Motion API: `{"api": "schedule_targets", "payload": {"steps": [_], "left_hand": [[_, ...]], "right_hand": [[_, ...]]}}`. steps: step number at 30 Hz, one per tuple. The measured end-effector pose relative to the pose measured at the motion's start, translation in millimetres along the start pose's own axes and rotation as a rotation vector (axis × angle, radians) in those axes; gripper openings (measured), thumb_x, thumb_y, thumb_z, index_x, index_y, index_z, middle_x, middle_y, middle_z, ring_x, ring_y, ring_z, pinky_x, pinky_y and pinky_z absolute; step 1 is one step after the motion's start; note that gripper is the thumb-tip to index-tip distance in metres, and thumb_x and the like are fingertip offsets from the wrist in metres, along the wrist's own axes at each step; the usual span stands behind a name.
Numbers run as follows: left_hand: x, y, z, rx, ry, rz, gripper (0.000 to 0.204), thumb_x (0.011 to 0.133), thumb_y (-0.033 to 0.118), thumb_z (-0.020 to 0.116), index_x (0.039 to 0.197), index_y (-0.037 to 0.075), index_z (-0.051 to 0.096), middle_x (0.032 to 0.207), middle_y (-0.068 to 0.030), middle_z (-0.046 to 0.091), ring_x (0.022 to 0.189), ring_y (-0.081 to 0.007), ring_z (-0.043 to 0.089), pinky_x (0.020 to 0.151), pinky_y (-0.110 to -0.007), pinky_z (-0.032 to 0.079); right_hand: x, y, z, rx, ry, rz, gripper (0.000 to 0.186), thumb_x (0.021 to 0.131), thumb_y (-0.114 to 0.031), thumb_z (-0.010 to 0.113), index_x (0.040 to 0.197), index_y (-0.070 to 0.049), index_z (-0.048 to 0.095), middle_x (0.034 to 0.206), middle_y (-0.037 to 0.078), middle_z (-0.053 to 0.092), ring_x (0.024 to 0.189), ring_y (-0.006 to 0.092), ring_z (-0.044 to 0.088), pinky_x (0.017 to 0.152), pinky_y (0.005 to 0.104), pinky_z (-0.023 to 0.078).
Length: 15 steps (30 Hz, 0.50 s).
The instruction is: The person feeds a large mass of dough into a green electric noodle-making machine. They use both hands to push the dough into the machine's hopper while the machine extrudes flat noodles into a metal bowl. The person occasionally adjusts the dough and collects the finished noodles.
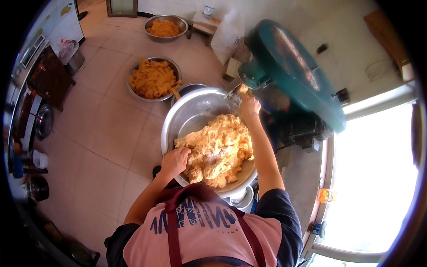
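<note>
A large metal basin in front of me holds a big, lumpy mass of yellow dough. At the dough's left edge my left hand is closed, its curled fingers gripping the dough. My right hand reaches past the basin's far right side to the mouth of a green machine. A small piece of dough shows at its fingertips, against the machine's metal opening. The fingers look closed round that piece, though part of the grip is hidden.
Beyond the basin, a metal bowl holds wide yellow strips, and a farther bowl holds more. The machine's big green wheel guard rises at the right, above a dark motor. A wooden cabinet stands at the left.
</note>
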State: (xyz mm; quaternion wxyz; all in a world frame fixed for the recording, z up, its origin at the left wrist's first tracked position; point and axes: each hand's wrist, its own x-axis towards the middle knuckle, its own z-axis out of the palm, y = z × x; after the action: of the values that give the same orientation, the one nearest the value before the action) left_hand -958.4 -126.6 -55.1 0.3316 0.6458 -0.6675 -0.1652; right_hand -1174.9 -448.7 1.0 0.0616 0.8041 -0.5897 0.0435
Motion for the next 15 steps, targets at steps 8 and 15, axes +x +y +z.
{"api": "schedule_targets", "payload": {"steps": [8,15], "left_hand": [[7,-2,4,0.007,-0.025,-0.016,0.008,0.089,0.019,0.060,0.089,0.011,0.061,0.087,-0.0050,0.064,0.071,-0.0272,0.064,0.059,-0.039,0.052],[5,5,-3,-0.042,0.056,-0.029,0.009,0.087,0.018,0.063,0.082,0.011,0.061,0.081,-0.0053,0.060,0.069,-0.0274,0.063,0.059,-0.038,0.052]], "right_hand": [[29,-3,23,0.056,-0.003,0.160,0.045,0.090,-0.013,0.051,0.134,-0.025,0.049,0.086,0.020,0.070,0.082,0.0396,0.069,0.071,0.0479,0.056],[-3,7,-6,0.381,0.056,0.145,0.025,0.091,-0.028,0.054,0.109,-0.023,0.070,0.092,0.018,0.069,0.084,0.0411,0.066,0.076,0.0486,0.055]]}}
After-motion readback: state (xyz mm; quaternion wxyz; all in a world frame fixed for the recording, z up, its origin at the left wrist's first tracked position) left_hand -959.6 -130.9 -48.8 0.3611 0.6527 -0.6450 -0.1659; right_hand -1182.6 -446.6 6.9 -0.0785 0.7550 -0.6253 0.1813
